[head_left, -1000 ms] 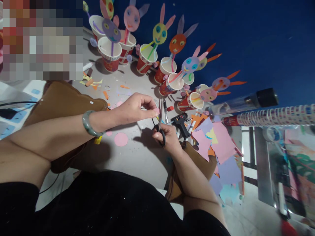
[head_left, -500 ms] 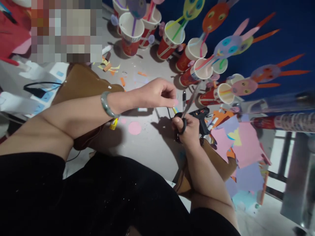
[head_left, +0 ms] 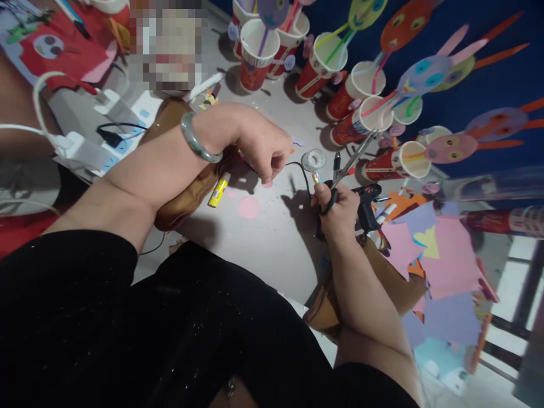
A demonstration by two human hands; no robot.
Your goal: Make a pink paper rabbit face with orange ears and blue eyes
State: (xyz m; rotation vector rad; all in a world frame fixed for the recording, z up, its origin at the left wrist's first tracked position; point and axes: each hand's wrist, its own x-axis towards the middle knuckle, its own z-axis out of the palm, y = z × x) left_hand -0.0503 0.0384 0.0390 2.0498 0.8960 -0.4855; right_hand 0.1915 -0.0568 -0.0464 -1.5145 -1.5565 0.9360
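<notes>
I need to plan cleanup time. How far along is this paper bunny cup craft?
Done, it seems: a row of cups with bunny faces on straws. In hand: the right hand holds scissors, and the left hand lowers a small pink piece near a pink paper circle. Left: a pile of uncut coloured sheets, and the glue stick lies unused.

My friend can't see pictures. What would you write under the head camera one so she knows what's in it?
A person sitting at a grey floor holds scissors in the right hand, while the left hand pinches a small pink paper piece. Nearby lie a yellow glue stick, a pink paper circle, coloured paper sheets and paper cups with bunny faces.
</notes>
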